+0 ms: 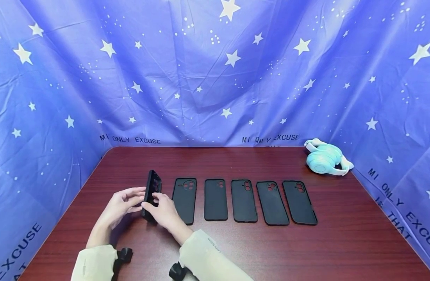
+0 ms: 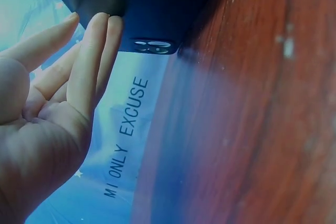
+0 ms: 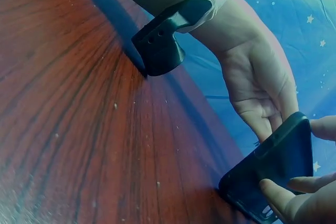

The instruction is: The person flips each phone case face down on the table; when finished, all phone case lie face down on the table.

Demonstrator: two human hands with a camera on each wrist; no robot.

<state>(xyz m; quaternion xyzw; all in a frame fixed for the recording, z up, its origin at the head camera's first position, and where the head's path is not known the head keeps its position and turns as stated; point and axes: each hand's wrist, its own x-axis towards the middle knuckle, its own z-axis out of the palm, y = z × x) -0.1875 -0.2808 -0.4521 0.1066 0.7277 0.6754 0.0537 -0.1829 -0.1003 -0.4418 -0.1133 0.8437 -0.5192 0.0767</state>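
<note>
A black phone case (image 1: 150, 197) stands on its long edge at the left of the row, held up between both hands. Against its back rest the straight fingertips of my left hand (image 1: 117, 207), near the camera cutouts visible in the left wrist view. My right hand (image 1: 163, 210) grips the case from the other side. Its fingers (image 3: 275, 192) press the inner face while the thumb lies over the end edge. In the right wrist view the case (image 3: 281, 158) tilts, and its far face is hidden. Closest to the right hand lies another flat black phone case (image 1: 185, 203).
Several more black phone cases (image 1: 216, 201) lie in a row to the right on the dark red wooden table (image 1: 257, 249). Pale blue headphones (image 1: 325, 158) sit at the back right corner. A purple star-patterned curtain (image 1: 197, 97) hangs around the table.
</note>
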